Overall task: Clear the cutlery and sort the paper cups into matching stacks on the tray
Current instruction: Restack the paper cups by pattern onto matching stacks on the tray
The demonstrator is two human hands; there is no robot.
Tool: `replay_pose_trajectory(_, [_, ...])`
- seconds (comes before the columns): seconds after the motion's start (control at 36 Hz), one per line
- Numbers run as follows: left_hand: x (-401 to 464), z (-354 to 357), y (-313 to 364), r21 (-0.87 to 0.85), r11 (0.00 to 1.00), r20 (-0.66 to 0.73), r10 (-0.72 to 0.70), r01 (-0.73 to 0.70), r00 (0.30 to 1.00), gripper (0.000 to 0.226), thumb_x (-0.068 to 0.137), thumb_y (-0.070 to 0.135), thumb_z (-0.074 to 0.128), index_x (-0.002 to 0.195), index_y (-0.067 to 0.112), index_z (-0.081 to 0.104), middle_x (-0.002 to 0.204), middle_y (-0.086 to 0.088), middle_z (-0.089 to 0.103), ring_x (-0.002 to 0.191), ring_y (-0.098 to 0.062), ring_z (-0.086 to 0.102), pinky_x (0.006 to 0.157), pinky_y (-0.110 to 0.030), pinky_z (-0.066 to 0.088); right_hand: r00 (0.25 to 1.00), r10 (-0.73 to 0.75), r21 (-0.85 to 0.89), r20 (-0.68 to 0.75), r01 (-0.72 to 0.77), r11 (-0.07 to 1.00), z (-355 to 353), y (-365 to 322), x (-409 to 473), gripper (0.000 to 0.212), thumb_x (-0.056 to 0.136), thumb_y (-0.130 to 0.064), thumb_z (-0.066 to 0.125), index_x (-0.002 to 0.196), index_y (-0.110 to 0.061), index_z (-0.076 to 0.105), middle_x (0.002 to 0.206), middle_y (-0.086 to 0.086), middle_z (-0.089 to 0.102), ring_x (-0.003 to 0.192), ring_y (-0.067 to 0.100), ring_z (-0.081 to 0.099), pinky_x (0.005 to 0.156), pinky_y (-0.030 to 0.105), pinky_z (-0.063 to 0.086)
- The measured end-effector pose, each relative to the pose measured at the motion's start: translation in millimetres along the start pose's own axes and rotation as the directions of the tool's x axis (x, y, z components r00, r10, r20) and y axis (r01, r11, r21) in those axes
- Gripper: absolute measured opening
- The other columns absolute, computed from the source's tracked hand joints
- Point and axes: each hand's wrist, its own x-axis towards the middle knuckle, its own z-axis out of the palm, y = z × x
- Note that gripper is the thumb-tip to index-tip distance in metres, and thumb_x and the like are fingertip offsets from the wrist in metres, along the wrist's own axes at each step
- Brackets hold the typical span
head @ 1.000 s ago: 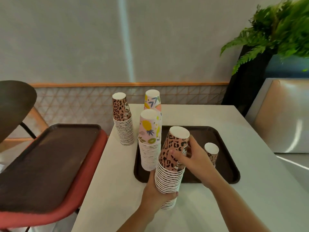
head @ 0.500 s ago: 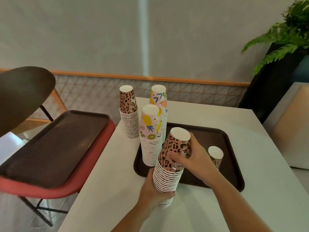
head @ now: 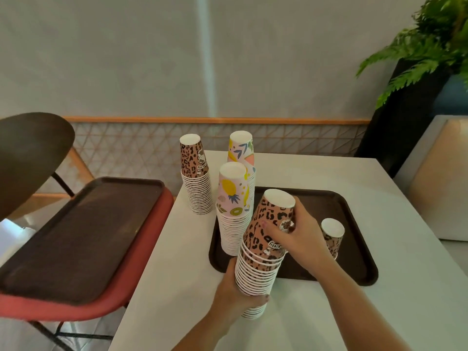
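A tall, tilted stack of upside-down leopard-print cups (head: 260,252) is held in front of the dark tray (head: 354,264). My left hand (head: 235,290) grips its lower part, and my right hand (head: 296,236) grips the top cup. On the tray stand a pineapple-print stack (head: 234,211), a second fruit-print stack (head: 241,150) behind it, and a short leopard-print stack (head: 331,236) to the right. Another leopard-print stack (head: 196,178) stands on the white table (head: 316,173), left of the tray. No cutlery is in view.
A red chair (head: 121,282) at the left carries a second dark tray (head: 83,234). A dark round chair back (head: 27,153) is at far left. A potted fern (head: 430,46) and a beige seat (head: 438,178) are to the right.
The view shifted slightly; both hands keep their hold on the tilted leopard-print stack, which stays in about the same place.
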Motion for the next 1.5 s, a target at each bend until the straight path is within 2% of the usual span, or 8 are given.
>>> replay_pose_trajectory(0.28, [-0.1, -2.6, -1.4, 0.025, 1.000, 0.014, 0.009, -0.010, 1.000, 0.109, 0.035, 0.042, 0.084, 0.133, 0.036, 0.035, 0.123, 0.015, 0.056, 0.116, -0.010, 0.053, 0.101, -0.036, 0.047, 0.994, 0.034, 0.057, -0.103, -0.028, 0.998, -3.5, -4.2, 3.4, 0.044, 0.075, -0.030, 0.072, 0.110, -0.034, 0.046, 0.098, -0.020, 0.061, 0.092, -0.001, 0.060, 0.081, 0.026, 0.052])
replay_pose_trajectory(0.42, [2.5, -2.3, -4.9, 0.021, 1.000, 0.003, 0.003, -0.004, 1.000, 0.099, 0.043, 0.029, 0.088, 0.128, 0.038, 0.037, 0.119, 0.015, 0.058, 0.113, -0.011, 0.055, 0.095, -0.030, 0.048, 0.979, 0.155, 0.368, -0.135, -0.095, 0.925, -22.6, -7.9, 15.6, 0.030, 0.076, -0.032, 0.069, 0.102, -0.029, 0.055, 0.103, -0.001, 0.069, 0.094, 0.019, 0.068, 0.085, 0.047, 0.054])
replay_pose_trajectory(0.53, [1.5, -2.2, -6.3, 0.015, 1.000, -0.011, -0.001, 0.001, 1.000, 0.094, 0.051, 0.021, 0.090, 0.125, 0.039, 0.034, 0.118, 0.017, 0.055, 0.111, -0.009, 0.052, 0.095, -0.027, 0.045, 0.930, 0.239, 0.609, -0.279, -0.021, 0.793, -42.0, 1.4, 35.6, 0.045, 0.081, -0.028, 0.065, 0.120, -0.010, 0.050, 0.111, 0.009, 0.066, 0.099, 0.023, 0.067, 0.083, 0.039, 0.056])
replay_pose_trajectory(0.69, [0.9, -1.2, -7.2, 0.001, 1.000, -0.024, -0.010, 0.010, 1.000, 0.094, 0.053, 0.021, 0.090, 0.126, 0.040, 0.034, 0.116, 0.021, 0.054, 0.105, -0.003, 0.052, 0.085, -0.020, 0.043, 0.875, 0.177, 0.182, -0.451, -0.104, 0.978, -31.3, 41.3, 49.4, 0.057, 0.079, -0.027, 0.071, 0.127, -0.018, 0.043, 0.121, 0.002, 0.059, 0.111, 0.017, 0.056, 0.092, 0.037, 0.049])
replay_pose_trajectory(0.97, [-1.8, 0.2, -6.0, -0.064, 0.998, -0.027, -0.012, 0.010, 1.000, 0.087, 0.055, 0.012, 0.089, 0.120, 0.042, 0.040, 0.116, 0.018, 0.059, 0.107, -0.002, 0.055, 0.077, -0.013, 0.044, 0.949, 0.199, -0.084, -0.246, -0.225, 0.971, 3.7, 92.0, 43.4, 0.070, 0.072, -0.026, 0.078, 0.130, -0.016, 0.040, 0.128, 0.006, 0.055, 0.118, 0.023, 0.052, 0.092, 0.033, 0.042])
replay_pose_trajectory(1.19, [-1.0, 1.6, -1.2, -0.047, 0.998, -0.046, -0.033, 0.031, 0.998, 0.089, 0.055, 0.018, 0.089, 0.122, 0.042, 0.036, 0.116, 0.019, 0.056, 0.109, -0.008, 0.052, 0.088, -0.024, 0.046, 0.948, -0.033, 0.017, -0.318, 0.040, 0.999, 3.4, 58.7, 25.9, 0.056, 0.083, -0.047, 0.057, 0.130, -0.021, 0.042, 0.127, -0.003, 0.053, 0.116, 0.009, 0.052, 0.097, 0.028, 0.044])
replay_pose_trajectory(1.36, [-2.2, 1.0, -0.9, -0.024, 1.000, -0.034, -0.020, 0.020, 0.999, 0.102, 0.041, 0.038, 0.087, 0.130, 0.039, 0.036, 0.123, 0.015, 0.057, 0.116, -0.010, 0.053, 0.100, -0.036, 0.047, 0.986, -0.093, -0.007, 0.137, 0.095, 0.995, 8.0, 31.1, 3.2, 0.058, 0.077, -0.044, 0.068, 0.125, -0.040, 0.036, 0.113, -0.031, 0.049, 0.106, -0.010, 0.051, 0.084, 0.006, 0.043])
replay_pose_trajectory(1.5, [-3.6, 1.2, -0.1, -0.044, 0.999, -0.030, -0.011, 0.010, 0.999, 0.104, 0.036, 0.043, 0.085, 0.129, 0.040, 0.039, 0.122, 0.016, 0.058, 0.115, -0.008, 0.054, 0.099, -0.035, 0.048, 0.991, -0.033, -0.015, 0.130, 0.035, 0.999, 16.2, 32.0, -1.8, 0.055, 0.072, -0.037, 0.075, 0.114, -0.038, 0.041, 0.102, -0.029, 0.053, 0.097, -0.010, 0.054, 0.075, 0.001, 0.042])
